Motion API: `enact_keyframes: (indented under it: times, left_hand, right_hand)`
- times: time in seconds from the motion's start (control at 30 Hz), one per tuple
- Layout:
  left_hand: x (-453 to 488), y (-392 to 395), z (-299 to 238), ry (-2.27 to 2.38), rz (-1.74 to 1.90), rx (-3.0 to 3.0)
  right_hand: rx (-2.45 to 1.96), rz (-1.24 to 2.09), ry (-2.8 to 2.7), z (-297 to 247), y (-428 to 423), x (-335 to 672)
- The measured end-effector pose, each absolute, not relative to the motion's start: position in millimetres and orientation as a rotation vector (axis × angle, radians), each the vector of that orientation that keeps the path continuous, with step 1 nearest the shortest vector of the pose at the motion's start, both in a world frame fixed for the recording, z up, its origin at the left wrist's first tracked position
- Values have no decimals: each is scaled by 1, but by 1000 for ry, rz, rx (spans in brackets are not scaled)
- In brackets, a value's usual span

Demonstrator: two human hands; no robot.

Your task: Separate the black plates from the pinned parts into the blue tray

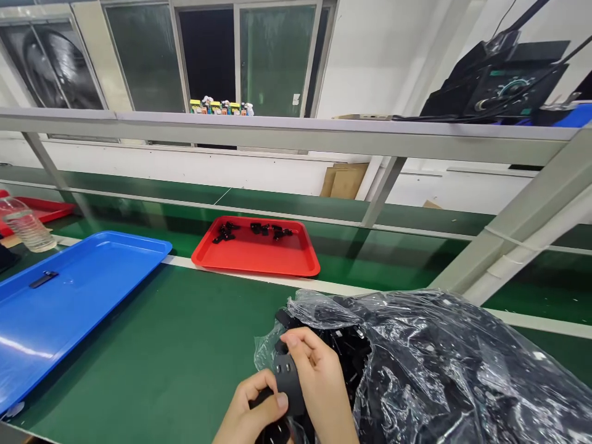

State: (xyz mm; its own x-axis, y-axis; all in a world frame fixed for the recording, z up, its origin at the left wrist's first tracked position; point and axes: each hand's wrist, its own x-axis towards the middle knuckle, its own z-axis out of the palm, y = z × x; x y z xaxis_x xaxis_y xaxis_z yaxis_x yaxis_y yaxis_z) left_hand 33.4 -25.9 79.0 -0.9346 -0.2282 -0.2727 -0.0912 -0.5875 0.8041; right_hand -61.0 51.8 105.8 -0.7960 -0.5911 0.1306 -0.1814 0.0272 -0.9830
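Note:
At the open mouth of a clear plastic bag (425,357) full of black parts, my two hands are close together. A flat, dark grey plastic piece (289,383) with small slots near its top is between them. My left hand (253,404) is closed on its lower left side, thumb on the face. My right hand (321,379) is closed at its upper right, thumb and forefinger pinched near the top edge. Whether a second small part is in that pinch, I cannot make out. More black pieces (354,348) show inside the bag behind my right hand.
A red tray (259,262) holding several small black parts lies ahead. On the left, a blue tray (106,271) carries one black piece (44,279). A plastic bottle (28,225) stands beyond it. A shelf (277,132) crosses above the green table (152,351), with a slanted post (513,240) at right.

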Motion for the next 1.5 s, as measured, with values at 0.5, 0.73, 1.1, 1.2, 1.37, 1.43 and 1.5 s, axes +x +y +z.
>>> enact_keyframes:
  times: [0.5,0.73,1.1,1.2,1.37,1.43,1.5]
  left_hand:
    - [44,-25,100,-1311,-2462,585]
    - [49,-28,109,-1310,-2473,615]
    - [52,-28,107,-1315,-2492,592]
    - [51,-27,107,-1305,-2498,588]
    - [50,-27,105,-1316,-2517,572]
    - [50,-28,104,-1319,-2525,561]
    - [50,-28,104,-1317,-2532,561]
  right_hand:
    - [-966,-1788,1893,109,67,-51]
    - [-959,-1842,1814,106,69,-50]
    - [-961,-1909,1828,109,68,-47]
    - [-938,-1917,1824,109,67,-47]
    - [-903,-1910,1824,110,65,-48]
    - [-890,-1905,1832,110,65,-49]
    - [-884,-1897,1838,110,66,-48]
